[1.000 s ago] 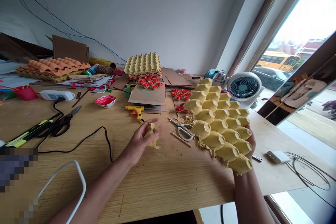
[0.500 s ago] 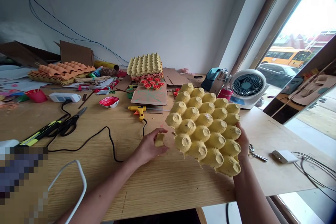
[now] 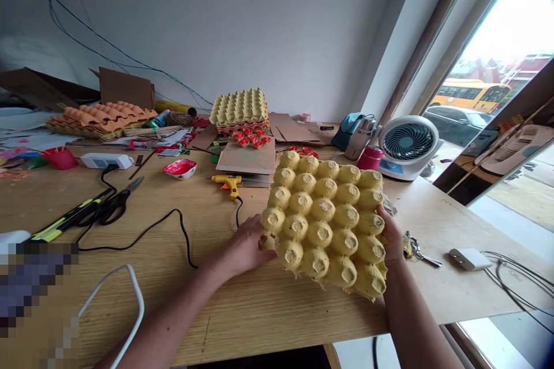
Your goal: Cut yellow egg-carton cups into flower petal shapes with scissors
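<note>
One red cup [image 3: 59,158], one black-and-yellow tool [image 3: 64,216], one white power strip [image 3: 106,160] and one pair of scissors [image 3: 122,197] lie at the left. Next are one dish [image 3: 180,168], red inside, and one yellow glue gun [image 3: 227,180]. The left hand [image 3: 246,248] is curled around one small yellow piece [image 3: 267,241], fingertips partly hidden behind the tray edge. One yellow egg tray [image 3: 322,225] is raised at centre, tilted, base outward; twenty-four cups are counted, four rows of five and one of four, the lower edge ragged. The right hand [image 3: 392,239] grips its right side, most fingers concealed behind it. Further right: one silver flask [image 3: 360,141], one pink container [image 3: 371,158], one fan [image 3: 407,144], one bunch of keys [image 3: 418,249] and one white adapter [image 3: 471,258]. The work surface is a wood-grain table [image 3: 242,311], marked by one dark scratch near its front edge. Behind it stands one pale wall [image 3: 281,23]; through the window at right, one orange bus [image 3: 471,94] and one car [image 3: 459,120] are visible
</note>
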`<state>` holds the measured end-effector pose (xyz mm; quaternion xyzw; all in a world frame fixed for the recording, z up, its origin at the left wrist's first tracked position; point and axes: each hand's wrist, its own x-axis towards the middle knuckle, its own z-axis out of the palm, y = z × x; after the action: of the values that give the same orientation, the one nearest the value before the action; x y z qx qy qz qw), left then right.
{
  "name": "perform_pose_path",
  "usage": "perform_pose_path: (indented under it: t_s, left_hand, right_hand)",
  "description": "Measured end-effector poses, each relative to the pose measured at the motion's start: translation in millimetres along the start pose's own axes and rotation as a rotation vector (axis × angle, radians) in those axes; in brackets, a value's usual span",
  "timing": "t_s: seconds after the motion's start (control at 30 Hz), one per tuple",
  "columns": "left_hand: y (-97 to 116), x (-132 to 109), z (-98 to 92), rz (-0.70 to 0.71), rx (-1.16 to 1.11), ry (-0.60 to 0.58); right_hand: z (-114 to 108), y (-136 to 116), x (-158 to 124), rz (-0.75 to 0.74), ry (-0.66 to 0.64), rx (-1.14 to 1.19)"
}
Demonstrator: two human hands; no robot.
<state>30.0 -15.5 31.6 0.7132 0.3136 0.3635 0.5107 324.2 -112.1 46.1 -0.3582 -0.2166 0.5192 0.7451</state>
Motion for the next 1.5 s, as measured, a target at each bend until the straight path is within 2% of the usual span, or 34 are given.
perform_pose_path:
  t_s: [0.13, 0.2, 0.27, 0.33, 0.43, 0.63, 0.83, 1.07, 1.3, 1.5]
  left_hand:
    - [3.3, 4.8, -15.1, 0.053, 0.104, 0.046]
    - [6.5, 6.1, -19.7, -0.006, -0.018, 0.080]
    - [11.9, 5.5, -19.5, -0.079, -0.227, 0.065]
    - [18.2, 3.2, -14.8, -0.143, -0.402, 0.024]
    - [24.0, -0.1, -4.1, -0.185, -0.490, -0.007]
    - [20.7, 1.0, 4.9, -0.104, -0.351, 0.110]
    - [18.0, -0.6, 5.0, -0.004, -0.237, 0.101]
    - [17.9, -0.8, 10.0, -0.048, -0.126, 0.194]
    - [13.0, -1.1, 8.3, -0.050, -0.078, 0.175]
    - [16.8, 0.9, 8.0, -0.040, -0.118, 0.182]
  right_hand:
    - [-1.8, -2.2, -0.1, -0.044, 0.016, -0.003]
    - [-1.0, -3.4, -0.7, -0.074, 0.026, -0.010]
    - [0.9, -3.5, -2.1, -0.087, 0.026, -0.013]
    - [3.2, -1.8, -4.0, -0.090, 0.024, -0.018]
    - [5.7, 3.7, -6.0, -0.062, 0.011, -0.028]
    - [5.5, 15.2, -6.7, 0.050, -0.023, -0.006]
    - [-0.4, 18.6, -8.2, 0.006, -0.033, 0.004]
    - [-2.5, 20.2, -7.8, -0.022, 0.029, -0.036]
    - [-6.3, 22.8, -8.7, -0.023, -0.088, -0.027]
    - [-0.8, 22.6, -8.2, -0.006, -0.049, -0.026]
